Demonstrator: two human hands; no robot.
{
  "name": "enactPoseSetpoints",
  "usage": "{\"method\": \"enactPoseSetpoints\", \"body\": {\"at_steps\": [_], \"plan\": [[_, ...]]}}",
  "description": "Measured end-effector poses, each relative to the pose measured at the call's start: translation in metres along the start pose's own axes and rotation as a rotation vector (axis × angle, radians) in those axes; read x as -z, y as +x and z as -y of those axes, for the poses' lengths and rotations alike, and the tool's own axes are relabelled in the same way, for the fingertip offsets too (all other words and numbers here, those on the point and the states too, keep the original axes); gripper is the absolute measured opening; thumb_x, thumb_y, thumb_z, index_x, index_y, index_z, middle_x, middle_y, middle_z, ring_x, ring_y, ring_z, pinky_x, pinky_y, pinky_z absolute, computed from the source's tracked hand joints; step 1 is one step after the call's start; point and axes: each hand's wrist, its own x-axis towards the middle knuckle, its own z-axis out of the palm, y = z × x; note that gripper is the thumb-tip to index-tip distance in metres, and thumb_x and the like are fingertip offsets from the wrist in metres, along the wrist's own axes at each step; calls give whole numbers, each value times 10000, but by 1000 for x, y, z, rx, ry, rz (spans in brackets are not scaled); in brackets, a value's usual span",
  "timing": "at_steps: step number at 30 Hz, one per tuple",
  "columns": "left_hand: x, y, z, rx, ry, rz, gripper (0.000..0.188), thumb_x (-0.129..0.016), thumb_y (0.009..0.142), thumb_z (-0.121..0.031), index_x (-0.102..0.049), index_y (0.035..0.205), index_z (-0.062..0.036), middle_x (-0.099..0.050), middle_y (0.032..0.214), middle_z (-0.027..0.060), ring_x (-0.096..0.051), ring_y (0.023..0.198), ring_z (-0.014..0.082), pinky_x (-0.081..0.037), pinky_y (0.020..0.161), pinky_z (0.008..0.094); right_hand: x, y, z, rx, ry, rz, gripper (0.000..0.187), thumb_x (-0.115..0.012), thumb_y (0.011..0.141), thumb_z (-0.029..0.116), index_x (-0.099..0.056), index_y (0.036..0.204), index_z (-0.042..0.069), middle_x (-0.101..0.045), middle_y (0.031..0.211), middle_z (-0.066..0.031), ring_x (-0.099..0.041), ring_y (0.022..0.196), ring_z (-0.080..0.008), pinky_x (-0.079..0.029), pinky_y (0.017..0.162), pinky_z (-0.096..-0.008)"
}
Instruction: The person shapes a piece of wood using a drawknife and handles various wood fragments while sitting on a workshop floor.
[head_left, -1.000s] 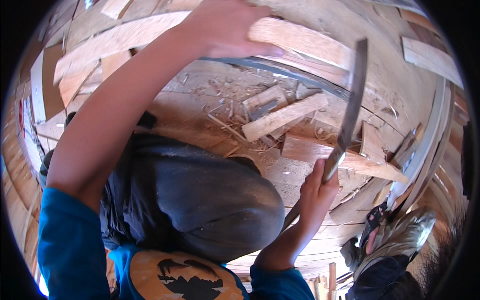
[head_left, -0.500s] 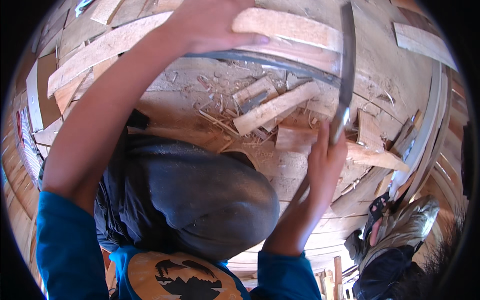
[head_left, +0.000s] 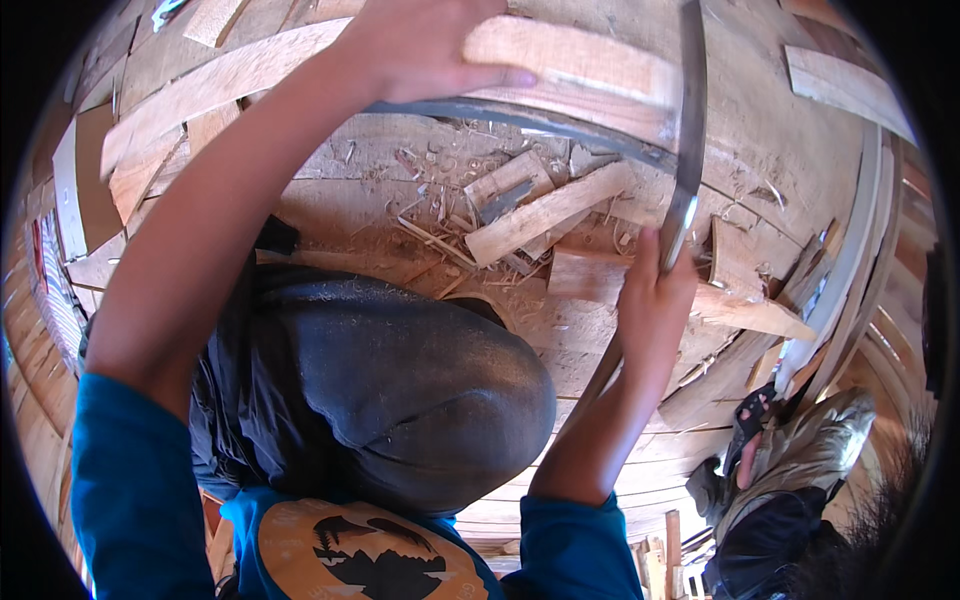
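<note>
At the top, my left hand grips a pale wooden beam, its thumb lying along the near side. The fingers on the far side are partly cut off by the picture's edge. My right hand is closed around the handle of a machete. The long dark blade points away from me and crosses the beam's right end. Part of the handle runs back below my right wrist. Under the beam's near side lies a dark grey bar-like edge.
Wood offcuts and shavings litter the plank floor between my hands and my bent knee. Another person sits at the lower right, one hand in a dark fingerless glove. Long boards lie along the right; a cardboard box stands left.
The machete has shifted slightly, with more of its handle showing below my right wrist. The beam's left end has moved a little to the right. My left hand keeps its place.
</note>
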Motion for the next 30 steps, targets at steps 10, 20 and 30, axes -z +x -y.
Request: {"method": "enactPoseSetpoints", "body": {"at_steps": [10,20,30], "plan": [[6,-2,2,53,-21,-15,794,-616,759,-685,-591,1223,-42,-687,1000,222,-676,920,380,-534,769,496,-19,-7,-8,20,75,-77,284,-509,1028,198,-483,777,68,-388,537,64,-379,461,-26,-283,416,-220],[1,-2,-1,64,-11,9,731,-599,790,-665,-615,1182,-48,-691,882,252,-683,863,400,-533,777,502,5,-45,-11,-110,-3,-28,206,-530,1008,154,-573,937,-35,-463,648,-24,-423,586,-88,-346,510,-292],[-2,1,2,29,2,-68,714,-597,796,-657,-621,1180,-55,-695,917,231,-678,877,403,-537,778,502,19,-75,-29,-216,77,-23,184,-525,1006,132,-571,925,-27,-448,630,-22,-399,559,-81,-323,489,-278]]}}
